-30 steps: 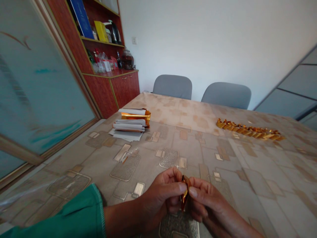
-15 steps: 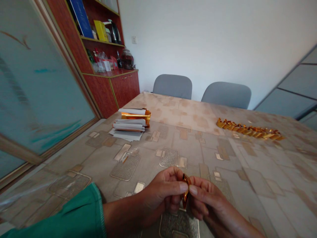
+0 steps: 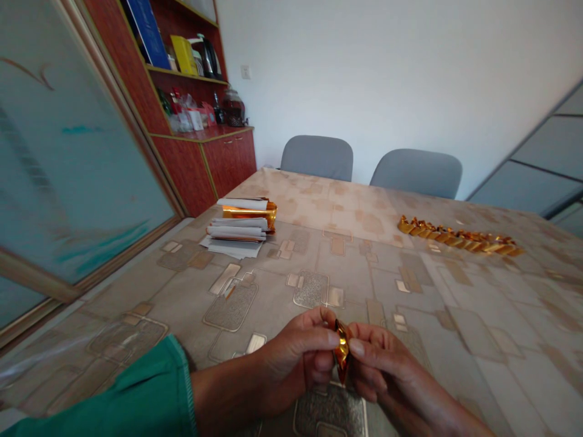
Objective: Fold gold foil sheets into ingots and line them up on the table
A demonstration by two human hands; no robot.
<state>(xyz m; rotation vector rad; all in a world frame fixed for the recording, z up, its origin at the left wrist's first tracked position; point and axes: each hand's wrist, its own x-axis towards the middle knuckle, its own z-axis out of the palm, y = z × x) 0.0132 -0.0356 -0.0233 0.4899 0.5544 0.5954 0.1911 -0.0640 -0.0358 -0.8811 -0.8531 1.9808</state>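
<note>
Between my two hands, just above the table, is a small folded piece of gold foil paper (image 3: 341, 351), shiny and pointed at its top and bottom ends. My left hand (image 3: 300, 352) pinches its left side with thumb and fingers. On the opposite side, my right hand (image 3: 380, 361) grips it between thumb and forefinger, the other fingers curled below. Farther off to the right lies a long row of folded gold foil pieces (image 3: 460, 238), set close against one another. At the left, a stack of gold and white paper sheets (image 3: 237, 230) rests on the table.
A patterned cloth covers the table (image 3: 273, 285). Two grey chairs (image 3: 316, 158) stand at its far side against a white wall. A red-brown cabinet (image 3: 204, 158) with bottles and boxes is at the back left, beside a frosted glass door (image 3: 82, 152).
My left thumb has shifted slightly left on the folded gold foil paper, so more of its shiny face shows. Both hands still hold it in nearly the same place.
</note>
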